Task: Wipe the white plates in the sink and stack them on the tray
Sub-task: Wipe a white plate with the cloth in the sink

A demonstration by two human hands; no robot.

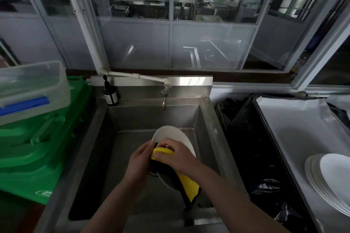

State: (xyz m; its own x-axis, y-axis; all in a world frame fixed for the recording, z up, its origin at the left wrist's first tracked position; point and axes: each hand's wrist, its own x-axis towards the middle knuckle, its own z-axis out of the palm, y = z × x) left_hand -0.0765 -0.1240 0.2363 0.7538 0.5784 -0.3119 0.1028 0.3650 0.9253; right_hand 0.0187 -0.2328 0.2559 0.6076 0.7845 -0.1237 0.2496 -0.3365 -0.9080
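Observation:
Over the steel sink a white plate is held tilted. My left hand grips its left edge. My right hand presses a yellow cloth with a black edge against the plate's face, fingers curled over the cloth. The cloth hangs down past the plate's lower rim. A stack of several white plates lies on the foil-lined tray at the right. The sink floor under my hands is hidden.
A tap juts over the sink's back wall, with a dark pump bottle to its left. Green crates and a clear lidded box stand at the left. Black bags fill the gap between sink and tray.

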